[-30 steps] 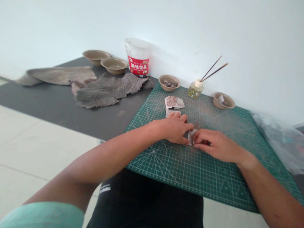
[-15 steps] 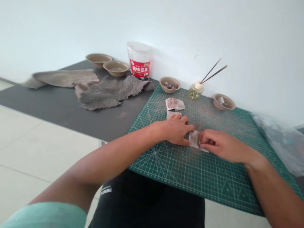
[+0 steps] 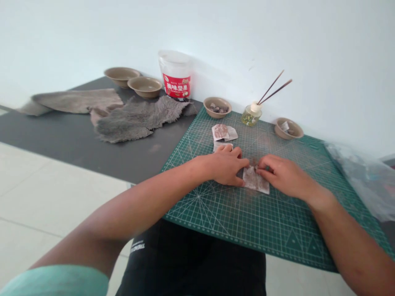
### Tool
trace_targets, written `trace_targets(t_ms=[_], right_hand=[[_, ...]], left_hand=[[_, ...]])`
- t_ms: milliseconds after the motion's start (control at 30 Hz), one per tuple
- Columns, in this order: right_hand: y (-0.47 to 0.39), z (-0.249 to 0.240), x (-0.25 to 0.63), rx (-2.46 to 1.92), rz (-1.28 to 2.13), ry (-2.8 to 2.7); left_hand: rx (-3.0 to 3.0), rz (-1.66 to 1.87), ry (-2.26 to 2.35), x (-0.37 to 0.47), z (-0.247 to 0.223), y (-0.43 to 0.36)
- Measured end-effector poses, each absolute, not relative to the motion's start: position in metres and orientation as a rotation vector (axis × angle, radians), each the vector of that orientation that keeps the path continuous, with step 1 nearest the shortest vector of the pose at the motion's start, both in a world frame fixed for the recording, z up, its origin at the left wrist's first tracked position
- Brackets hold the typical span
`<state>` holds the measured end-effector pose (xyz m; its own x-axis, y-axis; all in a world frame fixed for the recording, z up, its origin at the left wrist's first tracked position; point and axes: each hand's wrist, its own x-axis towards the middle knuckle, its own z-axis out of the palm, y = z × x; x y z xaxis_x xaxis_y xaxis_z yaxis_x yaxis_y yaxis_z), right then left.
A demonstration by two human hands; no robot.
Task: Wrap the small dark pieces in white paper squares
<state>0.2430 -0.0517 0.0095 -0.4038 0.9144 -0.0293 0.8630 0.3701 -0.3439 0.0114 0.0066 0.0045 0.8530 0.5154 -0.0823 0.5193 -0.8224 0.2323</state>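
A small whitish paper piece with brown smudges (image 3: 256, 183) lies flat on the green cutting mat (image 3: 234, 222). My left hand (image 3: 226, 166) rests on the mat with fingers spread; its thumb and index finger touch the paper's left edge. At the paper's upper edge, my right hand (image 3: 279, 174) has thumb and fingers pinched together, and what sits between the fingertips is too small to name. Brown crumbs (image 3: 254, 160) show just beyond the paper. Further back on the mat are more whitish pieces, one with a brown patch (image 3: 221, 131), partly under my left fingers.
Along the wall stand a bowl of dark lumps (image 3: 217, 107), a reed diffuser (image 3: 251, 114) and a bowl with small scraps (image 3: 288, 128). Clear plastic (image 3: 358, 172) lies right. Left are grey cloths (image 3: 135, 119), two brown bowls (image 3: 145, 87) and a red-labelled tub (image 3: 175, 76).
My right hand has moved from the paper's right side up to its upper edge, uncovering more of the paper. My left hand stays at the paper's left edge. The view has shifted slightly.
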Motion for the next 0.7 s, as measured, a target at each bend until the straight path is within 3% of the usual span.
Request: trace_targets(t_ms=[167, 367, 700], right_hand=[[-0.061, 0.005, 0.251, -1.448, 0.908, -1.981], [-0.074, -0.002, 0.234, -1.078, 1.241, -1.342], [-0.073, -0.009, 0.230, -0.682, 1.455, -1.116]], left_hand=[[2.770, 0.143, 0.763, 0.013, 0.010, 0.000], [2.595, 0.825, 0.595, 0.030, 0.014, -0.012], [2.477, 1.381, 0.469, 0.040, 0.002, -0.014]])
